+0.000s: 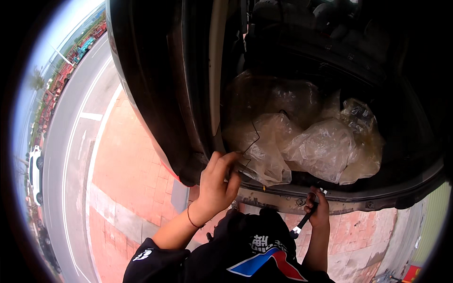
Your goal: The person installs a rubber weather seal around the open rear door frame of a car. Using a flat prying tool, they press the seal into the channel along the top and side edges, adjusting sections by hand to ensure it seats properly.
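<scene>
My left hand (pixel 218 181) is raised at the left part of the car's open boot, its fingertips pinched on a thin dark wire (pixel 258 137). The bent wire runs up from my fingers across crumpled, cloudy plastic bags (pixel 325 148) lying in the boot. What the bags contain is hard to make out. My right hand (pixel 320 207) is lower, beside the boot's sill (pixel 278 197), with its fingers wrapped round a slim tool with a black handle (pixel 306 218) and silvery ends. The exact kind of tool does not show.
A dark tailgate or body panel (pixel 155 80) rises on the left. Behind the bags the car's interior is in deep shadow. Under me lies reddish paving (pixel 125 162), bordered by a grey road (pixel 71 122). A white vehicle (pixel 35 174) stands at the far left.
</scene>
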Motion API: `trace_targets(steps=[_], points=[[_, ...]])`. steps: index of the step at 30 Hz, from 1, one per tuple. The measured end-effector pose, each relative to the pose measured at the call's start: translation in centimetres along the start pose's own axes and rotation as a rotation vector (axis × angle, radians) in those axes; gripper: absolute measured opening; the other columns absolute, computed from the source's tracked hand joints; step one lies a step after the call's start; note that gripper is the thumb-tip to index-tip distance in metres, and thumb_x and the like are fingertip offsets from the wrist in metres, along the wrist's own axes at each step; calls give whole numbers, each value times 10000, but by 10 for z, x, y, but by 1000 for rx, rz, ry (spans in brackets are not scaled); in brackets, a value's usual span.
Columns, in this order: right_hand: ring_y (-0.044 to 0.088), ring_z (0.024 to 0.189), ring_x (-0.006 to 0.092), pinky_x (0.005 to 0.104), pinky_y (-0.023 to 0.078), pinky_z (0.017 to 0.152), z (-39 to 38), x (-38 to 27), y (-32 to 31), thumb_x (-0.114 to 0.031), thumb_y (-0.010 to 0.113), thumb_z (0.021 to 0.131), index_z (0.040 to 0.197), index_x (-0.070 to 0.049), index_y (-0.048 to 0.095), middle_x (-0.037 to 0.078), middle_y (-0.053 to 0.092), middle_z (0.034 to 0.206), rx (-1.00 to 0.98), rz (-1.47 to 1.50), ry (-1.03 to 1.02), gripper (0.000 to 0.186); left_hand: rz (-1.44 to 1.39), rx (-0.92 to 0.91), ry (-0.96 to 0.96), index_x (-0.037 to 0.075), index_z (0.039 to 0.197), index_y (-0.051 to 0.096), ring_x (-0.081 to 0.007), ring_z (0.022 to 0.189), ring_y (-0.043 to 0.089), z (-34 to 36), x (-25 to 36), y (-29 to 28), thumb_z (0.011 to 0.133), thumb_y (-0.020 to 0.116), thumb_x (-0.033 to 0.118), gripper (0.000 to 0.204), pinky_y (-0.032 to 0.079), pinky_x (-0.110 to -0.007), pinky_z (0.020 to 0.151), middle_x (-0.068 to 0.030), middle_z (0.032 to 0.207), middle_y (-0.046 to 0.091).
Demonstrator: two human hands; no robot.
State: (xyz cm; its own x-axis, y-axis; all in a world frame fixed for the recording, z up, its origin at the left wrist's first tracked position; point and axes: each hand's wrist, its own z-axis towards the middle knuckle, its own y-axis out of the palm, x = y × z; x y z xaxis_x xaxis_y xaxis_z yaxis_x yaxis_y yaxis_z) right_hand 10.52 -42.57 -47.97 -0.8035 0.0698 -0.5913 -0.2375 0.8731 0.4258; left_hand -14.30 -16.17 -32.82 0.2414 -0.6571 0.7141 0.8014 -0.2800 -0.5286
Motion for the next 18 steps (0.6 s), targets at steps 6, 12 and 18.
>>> trace_targets(steps=[6,12,18], points=[[606,643,170,337,495,559,38,86,-11,-219,648,975,1160,-33,669,78,662,815,-229,-521,439,263,269,194,148,-50,1151,645,-205,838,622,29,40,-37,818,557,-177,368,515,-291,743,-140,1012,598],[644,649,178,308,509,577,85,70,-46,-224,621,1007,1146,-11,704,87,693,815,-687,-577,470,267,621,469,254,-31,1377,523,-149,905,611,119,98,-46,900,586,-144,494,519,-254,807,-92,1093,582],[647,645,168,309,497,561,132,70,-88,-223,636,996,1109,-13,685,67,701,777,-721,-829,525,244,945,524,349,28,1513,412,-210,1050,684,245,170,-71,1031,624,55,527,606,-316,835,-139,1247,642]])
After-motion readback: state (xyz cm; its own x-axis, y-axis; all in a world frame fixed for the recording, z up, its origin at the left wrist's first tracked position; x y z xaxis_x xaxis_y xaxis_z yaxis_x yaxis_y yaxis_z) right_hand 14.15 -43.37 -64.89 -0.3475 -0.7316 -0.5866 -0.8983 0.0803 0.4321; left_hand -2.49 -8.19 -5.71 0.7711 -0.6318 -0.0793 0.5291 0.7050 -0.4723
